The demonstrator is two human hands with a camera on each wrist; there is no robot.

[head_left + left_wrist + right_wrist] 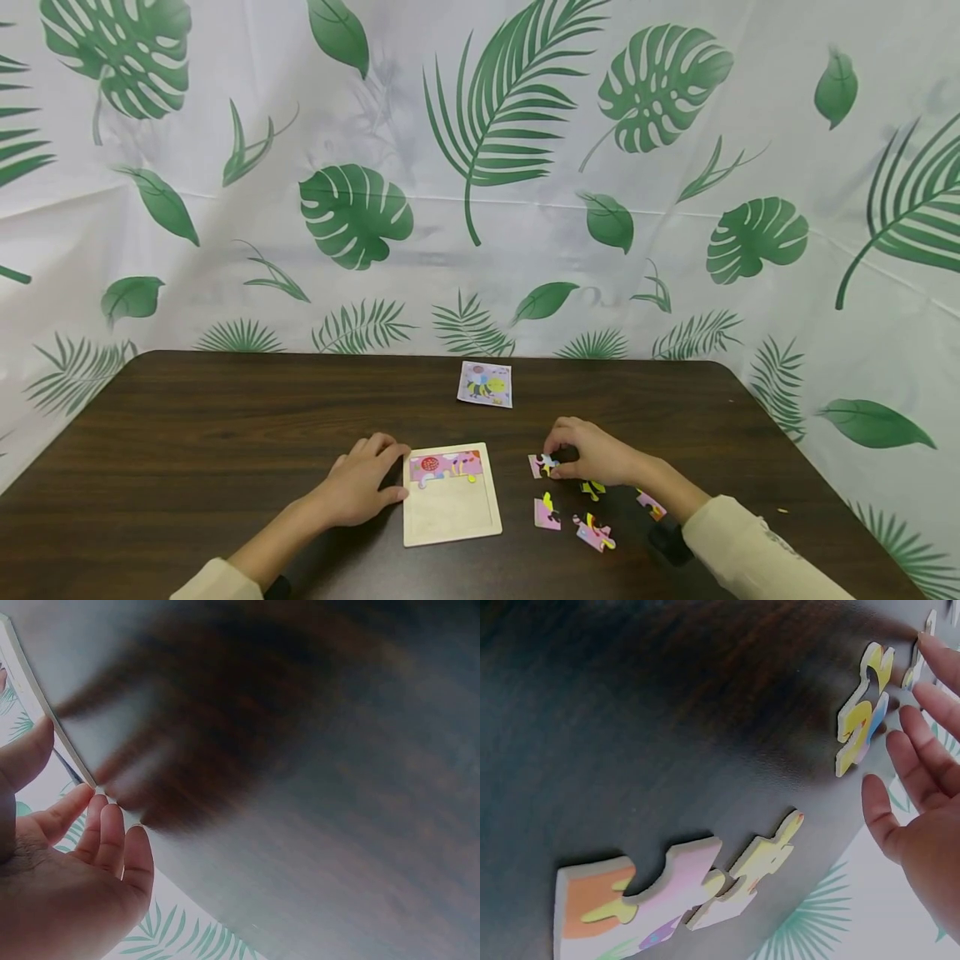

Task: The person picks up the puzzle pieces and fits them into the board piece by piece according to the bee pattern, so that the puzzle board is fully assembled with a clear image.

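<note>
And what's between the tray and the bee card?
Just bare table: the head view shows nothing lying between the tray and the bee card.

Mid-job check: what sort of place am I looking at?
Probably an indoor tabletop work spot, perhaps a makeshift one: a dark table, a leaf-print sheet behind it, and a puzzle tray with loose pieces beside it.

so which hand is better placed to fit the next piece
Right, I'd say: the right hand seems to pinch a puzzle piece beside loose pieces, while the left hand touches the left edge of the tray, farther from them.
</note>
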